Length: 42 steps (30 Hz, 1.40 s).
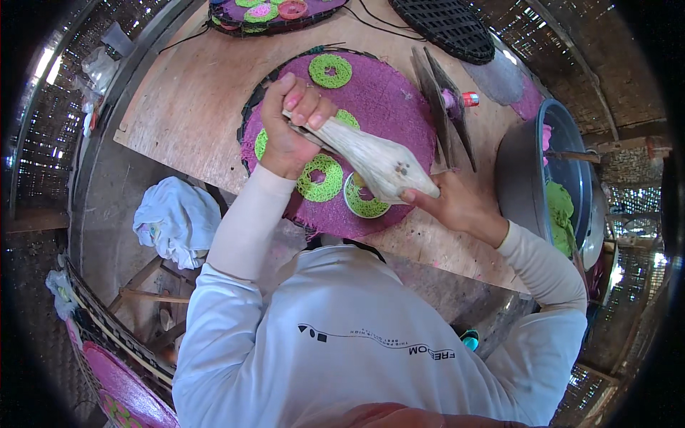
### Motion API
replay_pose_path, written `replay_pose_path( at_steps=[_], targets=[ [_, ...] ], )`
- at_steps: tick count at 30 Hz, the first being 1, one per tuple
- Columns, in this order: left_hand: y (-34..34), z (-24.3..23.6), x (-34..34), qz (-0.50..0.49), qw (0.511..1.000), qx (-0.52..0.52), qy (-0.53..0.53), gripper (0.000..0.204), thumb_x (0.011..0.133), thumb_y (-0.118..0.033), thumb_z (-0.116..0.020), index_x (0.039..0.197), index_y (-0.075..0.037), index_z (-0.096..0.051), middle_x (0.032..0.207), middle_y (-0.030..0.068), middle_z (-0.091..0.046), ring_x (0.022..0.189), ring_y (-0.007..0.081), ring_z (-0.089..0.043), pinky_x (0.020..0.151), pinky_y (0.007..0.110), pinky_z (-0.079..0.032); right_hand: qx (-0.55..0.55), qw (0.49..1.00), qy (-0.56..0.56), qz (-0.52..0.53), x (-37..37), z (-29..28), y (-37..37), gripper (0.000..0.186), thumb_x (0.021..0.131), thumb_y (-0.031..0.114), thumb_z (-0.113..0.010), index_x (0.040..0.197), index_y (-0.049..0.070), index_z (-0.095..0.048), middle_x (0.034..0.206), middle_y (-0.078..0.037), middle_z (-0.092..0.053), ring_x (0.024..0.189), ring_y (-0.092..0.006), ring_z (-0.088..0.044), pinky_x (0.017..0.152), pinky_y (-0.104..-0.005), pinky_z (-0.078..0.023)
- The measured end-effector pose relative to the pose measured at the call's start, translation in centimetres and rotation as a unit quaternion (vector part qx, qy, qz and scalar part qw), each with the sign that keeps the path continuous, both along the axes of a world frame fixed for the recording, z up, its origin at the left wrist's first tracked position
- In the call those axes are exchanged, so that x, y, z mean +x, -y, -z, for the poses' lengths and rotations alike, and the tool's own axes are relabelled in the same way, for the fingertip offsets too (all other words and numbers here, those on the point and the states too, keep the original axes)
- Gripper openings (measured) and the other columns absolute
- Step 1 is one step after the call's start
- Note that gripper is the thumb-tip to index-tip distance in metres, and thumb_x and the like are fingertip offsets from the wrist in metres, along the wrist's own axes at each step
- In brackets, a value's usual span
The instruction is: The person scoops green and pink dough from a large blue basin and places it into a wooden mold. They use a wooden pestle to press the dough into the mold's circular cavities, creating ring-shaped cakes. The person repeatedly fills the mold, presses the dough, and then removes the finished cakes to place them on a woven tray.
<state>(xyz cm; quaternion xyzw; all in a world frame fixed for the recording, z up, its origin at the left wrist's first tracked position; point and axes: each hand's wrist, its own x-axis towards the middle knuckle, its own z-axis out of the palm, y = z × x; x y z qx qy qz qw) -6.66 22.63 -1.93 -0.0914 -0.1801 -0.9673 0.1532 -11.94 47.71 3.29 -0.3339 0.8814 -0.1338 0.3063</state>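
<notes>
Wooden table (185, 100): both hands grip a white piping bag (371, 158).

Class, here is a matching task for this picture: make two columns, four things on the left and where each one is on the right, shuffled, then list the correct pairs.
Things
1. piping bag
2. green rings
3. white cloth
4. metal basin

Places
A. on the round purple mat
B. at the table's right end
C. held in both hands
D. below the table edge, on the left

Pairs: 1-C, 2-A, 3-D, 4-B
</notes>
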Motion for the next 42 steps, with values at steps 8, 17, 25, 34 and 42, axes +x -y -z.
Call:
replay_pose_path(
  at_steps=[8,17,25,34,42],
  targets=[
    [-1.4,0.6,2.4,-0.002,0.989,0.105,0.101,0.036,0.083,-0.027,-0.045,0.051,-0.018,-0.032,0.041,-0.0032,-0.030,0.042,0.0122,-0.035,0.046,0.025,-0.032,0.089,0.986,0.131,0.050,1.4,-2.2,0.4,0.073,0.072,0.067,-0.051,0.067,-0.005,-0.061,0.053,-0.015,-0.054,0.054,-0.0246,-0.058,0.054,-0.0394,-0.043],
    [-2.7,0.4,1.4,0.082,0.993,-0.086,-0.001,0.081,0.073,-0.066,-0.048,0.125,-0.005,-0.039,0.115,0.0095,-0.051,0.113,0.0272,-0.043,0.093,0.039,-0.036,-0.052,0.986,0.139,0.073,1.3,-4.5,-3.2,0.058,0.079,0.055,-0.051,0.059,0.001,-0.056,0.047,-0.001,-0.047,0.043,-0.0118,-0.047,0.043,-0.0294,-0.037],
    [-6.1,-3.6,1.8,-0.171,0.727,-0.663,-0.057,0.045,0.061,-0.011,-0.074,0.102,-0.002,-0.056,0.103,0.0103,-0.059,0.099,0.0221,-0.055,0.088,0.034,-0.041,-0.342,0.825,0.420,0.161,-0.3,-1.1,-2.2,0.052,0.086,0.049,-0.047,0.104,0.001,-0.059,0.088,-0.012,-0.061,0.077,-0.0135,-0.057,0.069,-0.0262,-0.044],
    [-2.3,-3.2,6.0,-0.184,0.856,-0.421,0.237,0.034,0.066,-0.002,-0.071,0.098,0.000,-0.060,0.092,0.0078,-0.063,0.082,0.0157,-0.060,0.071,0.029,-0.048,-0.234,0.936,-0.237,-0.114,2.3,7.9,1.7,0.051,0.077,0.040,-0.058,0.119,0.011,-0.052,0.129,-0.014,-0.038,0.119,-0.0317,-0.034,0.100,-0.0483,-0.021],
    [-1.6,-2.5,7.0,-0.215,0.865,-0.374,0.257,0.032,0.068,0.005,-0.067,0.098,0.002,-0.057,0.092,0.0078,-0.061,0.076,0.0143,-0.059,0.064,0.025,-0.049,-0.244,0.932,-0.240,-0.124,1.4,6.8,0.9,0.079,0.062,0.044,-0.070,0.127,0.009,-0.040,0.123,-0.015,-0.043,0.118,-0.0314,-0.036,0.101,-0.0512,-0.018]
  ],
)
